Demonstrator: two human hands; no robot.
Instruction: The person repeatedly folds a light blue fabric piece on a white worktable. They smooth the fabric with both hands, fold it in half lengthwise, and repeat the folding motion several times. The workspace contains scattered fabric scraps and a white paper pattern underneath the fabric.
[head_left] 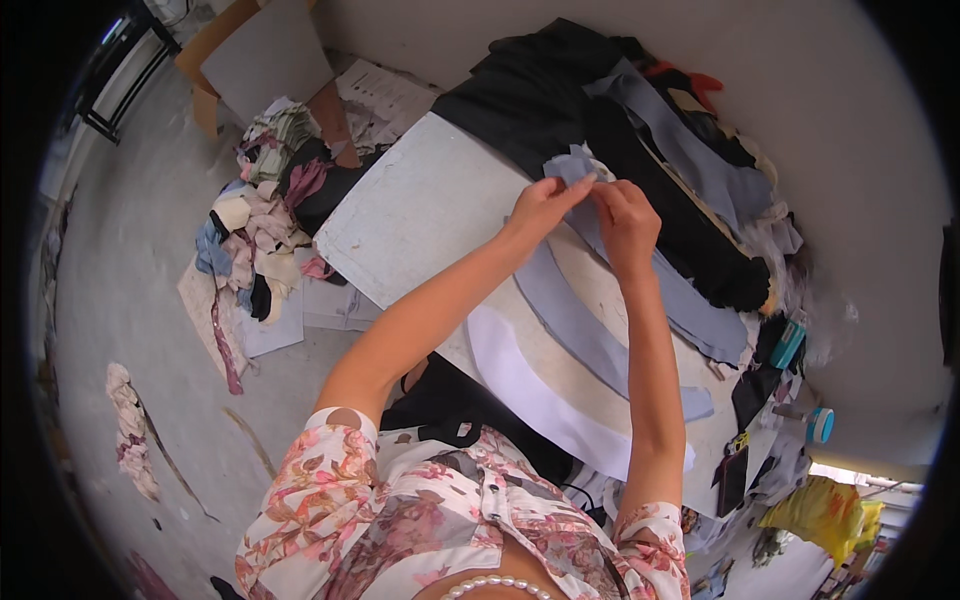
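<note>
Both my hands meet over the far part of the white tabletop [390,215], at the end of a blue-grey curved fabric strip [690,310]. My left hand [545,212] pinches the strip's upper end between thumb and fingers. Close beside it, my right hand [627,215] is closed with its fingertips on the same end; a small white bit shows near them. A second blue-grey curved strip [570,310] lies under my right forearm. Nearer to me is a white curved strip [520,375], partly hidden by that forearm.
Black cloth [520,90] covers the table's far end. Folded dark and blue-grey fabric [670,190] lies along the wall side. A heap of scraps [265,235] and a cardboard box [210,100] stand on the floor at left. A phone [733,482] lies near the right edge.
</note>
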